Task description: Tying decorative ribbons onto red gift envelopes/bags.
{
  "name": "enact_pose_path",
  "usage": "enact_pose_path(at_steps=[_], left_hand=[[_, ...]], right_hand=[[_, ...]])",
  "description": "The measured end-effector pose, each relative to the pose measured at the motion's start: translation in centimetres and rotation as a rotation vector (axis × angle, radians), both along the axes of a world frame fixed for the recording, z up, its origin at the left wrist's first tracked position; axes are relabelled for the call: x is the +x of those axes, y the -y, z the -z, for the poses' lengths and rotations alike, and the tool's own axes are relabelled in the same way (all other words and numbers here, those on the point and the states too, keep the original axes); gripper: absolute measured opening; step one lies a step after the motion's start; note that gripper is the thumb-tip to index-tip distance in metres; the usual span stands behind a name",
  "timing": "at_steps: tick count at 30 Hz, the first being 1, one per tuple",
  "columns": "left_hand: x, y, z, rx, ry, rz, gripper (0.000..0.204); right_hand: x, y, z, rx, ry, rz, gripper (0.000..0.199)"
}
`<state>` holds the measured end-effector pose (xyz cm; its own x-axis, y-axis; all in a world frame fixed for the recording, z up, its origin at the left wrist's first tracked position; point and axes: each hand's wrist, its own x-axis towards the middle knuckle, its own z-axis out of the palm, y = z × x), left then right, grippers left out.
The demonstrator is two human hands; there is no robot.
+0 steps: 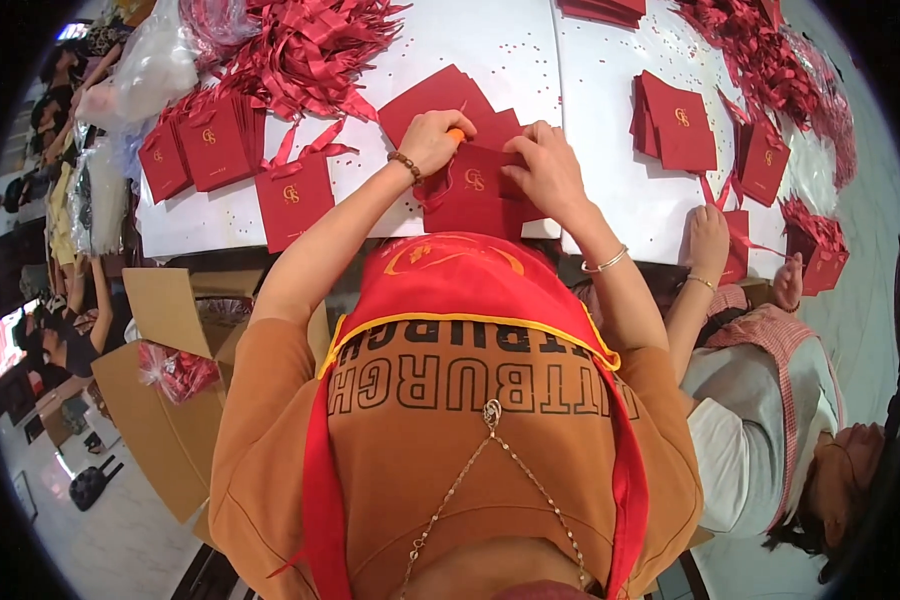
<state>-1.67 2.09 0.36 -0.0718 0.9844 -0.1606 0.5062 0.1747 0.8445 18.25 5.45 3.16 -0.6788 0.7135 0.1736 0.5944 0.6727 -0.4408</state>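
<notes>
I see the white table (590, 130) strewn with red ribbons (310, 45) and card stacks; the red card (475, 185) lies at its near edge. I'd press that card flat to thread cleanly. My left hand (432, 140), fist clenched on an orange tool (456, 134), and right hand (547, 170), pinching the card's top, angle inward.

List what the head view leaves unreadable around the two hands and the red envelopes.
- Orange tool: only a tip shows; the left hand covers the rest, so its kind is unclear.
- Red envelope: its right part lies under the right hand; the near edge is hidden by the red apron.
- Ribbon pile: single strands too tangled to count.
- Co-worker's hand: what it presses is mostly covered.
</notes>
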Motion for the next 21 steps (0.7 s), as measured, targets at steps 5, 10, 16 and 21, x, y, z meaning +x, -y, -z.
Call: enact_pose_path(at_steps=[5, 10, 16, 21], left_hand=[[0.4, 0.0, -0.1, -0.135, 0.179, -0.047, 0.016], [0.3, 0.6, 0.4, 0.077, 0.241, -0.126, 0.013], [1.1, 1.2, -0.3, 0.061, 0.500, -0.145, 0.013], [1.5, 2.2, -1.2, -0.181, 0.307, -0.050, 0.013]], right_hand=[[0.8, -0.8, 2.1, -0.282, 0.012, -0.020, 0.020], [0.5, -2.1, 1.5, -0.849, -0.107, 0.103, 0.021], [-0.8, -2.9, 0.8, -1.069, -0.168, 0.106, 0.020], [-0.9, -2.4, 1.9, -1.117, -0.206, 0.021, 0.022]])
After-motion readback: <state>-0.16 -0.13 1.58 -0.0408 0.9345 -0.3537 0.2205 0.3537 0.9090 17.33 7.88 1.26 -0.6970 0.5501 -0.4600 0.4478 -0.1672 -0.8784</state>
